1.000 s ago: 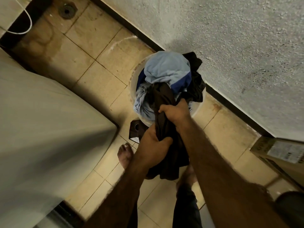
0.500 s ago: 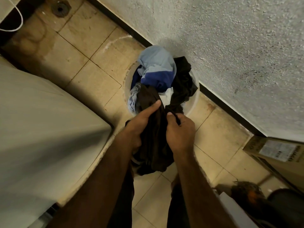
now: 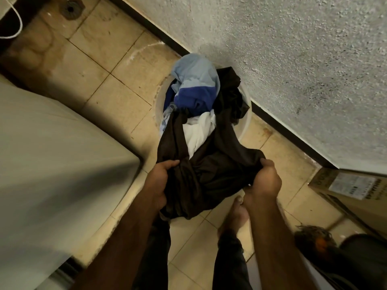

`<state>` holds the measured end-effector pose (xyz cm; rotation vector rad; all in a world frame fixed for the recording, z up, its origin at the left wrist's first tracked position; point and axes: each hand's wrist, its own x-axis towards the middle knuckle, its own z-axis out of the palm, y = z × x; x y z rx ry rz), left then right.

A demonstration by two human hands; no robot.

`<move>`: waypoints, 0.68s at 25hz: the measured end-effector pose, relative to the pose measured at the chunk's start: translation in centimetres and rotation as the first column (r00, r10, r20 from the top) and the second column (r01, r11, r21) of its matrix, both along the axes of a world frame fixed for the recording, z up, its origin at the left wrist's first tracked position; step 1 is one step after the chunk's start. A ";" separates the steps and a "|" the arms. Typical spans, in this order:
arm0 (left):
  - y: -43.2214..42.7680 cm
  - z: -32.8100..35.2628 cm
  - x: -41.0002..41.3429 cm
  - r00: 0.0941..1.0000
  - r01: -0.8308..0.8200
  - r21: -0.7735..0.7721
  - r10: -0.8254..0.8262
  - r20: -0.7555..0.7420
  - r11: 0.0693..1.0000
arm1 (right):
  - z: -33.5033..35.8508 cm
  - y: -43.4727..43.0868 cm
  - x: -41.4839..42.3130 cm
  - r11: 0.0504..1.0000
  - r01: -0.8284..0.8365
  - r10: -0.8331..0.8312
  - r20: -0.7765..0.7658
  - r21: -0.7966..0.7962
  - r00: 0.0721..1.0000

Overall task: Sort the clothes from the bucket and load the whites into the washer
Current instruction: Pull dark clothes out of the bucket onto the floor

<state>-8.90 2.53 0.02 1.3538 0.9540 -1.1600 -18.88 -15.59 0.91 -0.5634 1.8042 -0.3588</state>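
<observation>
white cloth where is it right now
Head view, centre: the white cloth lies in the bucket by the wall, on the near side of the blue garment, between folds of the dark brown garment.

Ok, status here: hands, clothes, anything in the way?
Left hand and right hand grip dark garment. White cloth exposed in bucket. Dark garment partly covers it.
</observation>
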 end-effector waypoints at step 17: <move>0.0 1.0 -2.2 0.970 0.203 0.028 -0.205 0.133 0.979 | -4.7 -0.3 11.8 -0.364 -0.931 0.816 -0.473 0.026 -0.332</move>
